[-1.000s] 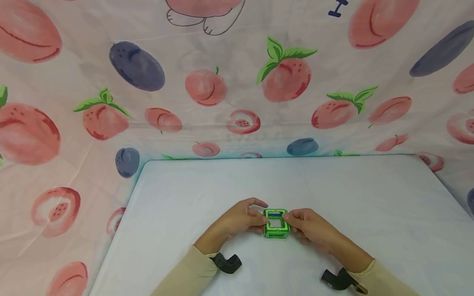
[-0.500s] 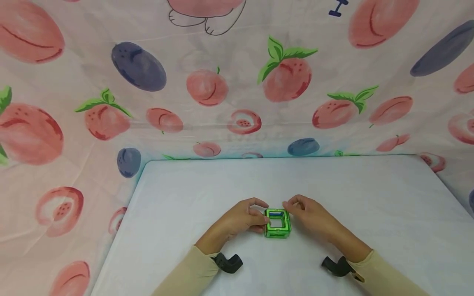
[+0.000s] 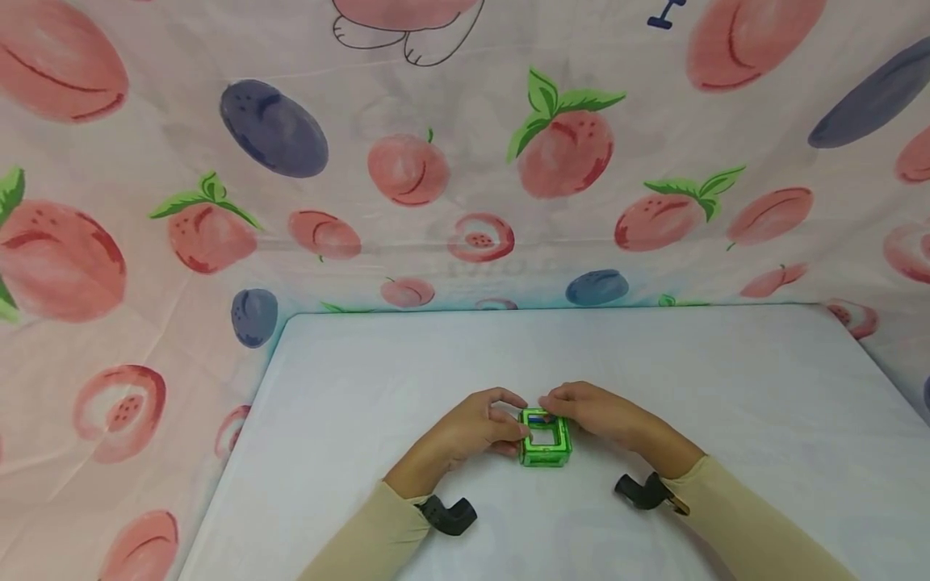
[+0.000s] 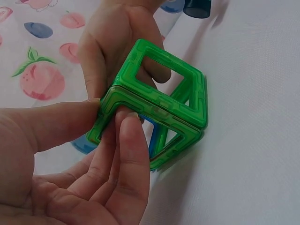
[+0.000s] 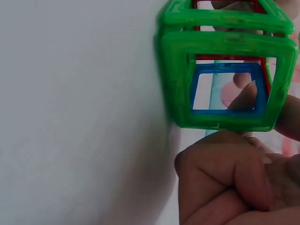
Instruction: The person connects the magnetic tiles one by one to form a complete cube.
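A small cube of magnetic tiles [image 3: 545,461] stands on the white table, its visible top and front made of green frames. Through the openings, the right wrist view shows a blue tile [image 5: 227,68] at the far side and a red tile [image 5: 229,58]. My left hand [image 3: 472,436] grips the cube's left side, thumb on the top edge and fingers against the side. My right hand [image 3: 606,415] reaches over the back right corner and pinches the back top edge; its fingers are partly hidden by the cube in the left wrist view.
The white table [image 3: 407,355] spreads around the cube on all sides. A fruit-printed cloth [image 3: 479,169] hangs behind and to the left. Black wrist mounts [image 3: 446,516] stick out from both sleeves.
My right hand has left the cube's right side, lifted backward, then shifted left onto the back top edge. My left hand and the cube have stayed nearly in place.
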The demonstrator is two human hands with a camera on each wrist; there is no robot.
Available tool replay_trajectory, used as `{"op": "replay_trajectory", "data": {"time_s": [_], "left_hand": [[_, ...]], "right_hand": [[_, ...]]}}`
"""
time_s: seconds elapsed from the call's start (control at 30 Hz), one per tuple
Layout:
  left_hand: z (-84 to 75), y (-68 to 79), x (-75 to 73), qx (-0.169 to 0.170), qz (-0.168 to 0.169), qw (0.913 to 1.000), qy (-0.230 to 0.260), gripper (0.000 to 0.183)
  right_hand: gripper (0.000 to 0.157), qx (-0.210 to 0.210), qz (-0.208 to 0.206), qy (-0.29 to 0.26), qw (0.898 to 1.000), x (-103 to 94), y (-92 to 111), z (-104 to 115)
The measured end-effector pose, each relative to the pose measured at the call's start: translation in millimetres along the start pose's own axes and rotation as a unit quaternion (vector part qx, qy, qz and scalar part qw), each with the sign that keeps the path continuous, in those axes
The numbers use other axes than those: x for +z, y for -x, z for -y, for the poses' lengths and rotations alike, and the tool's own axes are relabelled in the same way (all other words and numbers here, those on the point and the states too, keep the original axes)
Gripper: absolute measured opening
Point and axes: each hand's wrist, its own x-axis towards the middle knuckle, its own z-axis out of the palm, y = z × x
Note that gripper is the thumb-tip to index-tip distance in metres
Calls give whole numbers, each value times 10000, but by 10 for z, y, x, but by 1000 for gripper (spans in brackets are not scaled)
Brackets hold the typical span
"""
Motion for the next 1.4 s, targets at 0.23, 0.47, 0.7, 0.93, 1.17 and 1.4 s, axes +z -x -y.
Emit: {"op": "replay_trajectory", "data": {"time_s": [0.23,0.47,0.7,0.93,1.17,1.4], "left_hand": [[-7,6,2,-20,-37,10000,-60,38],[7,-2,2,-16,-69,10000,-6,40],[13,-8,7,11,-60,10000,47,39],[0,-12,25,50,-77,9999,62,38],[-4,-10,29,11,-109,9999,-2,36],[19,-5,20,113,-108,9998,105,31]], "right_hand": [[40,125,404,-237,9988,-17,-7,55],[37,432,594,-203,9971,-37,-29,101],[37,402,838,-165,9955,-83,-71,91],[36,203,555,105,9982,-75,-34,62],[36,134,-840,812,9931,6,235,32],[38,-509,-791,575,9939,51,349,-91]]}}
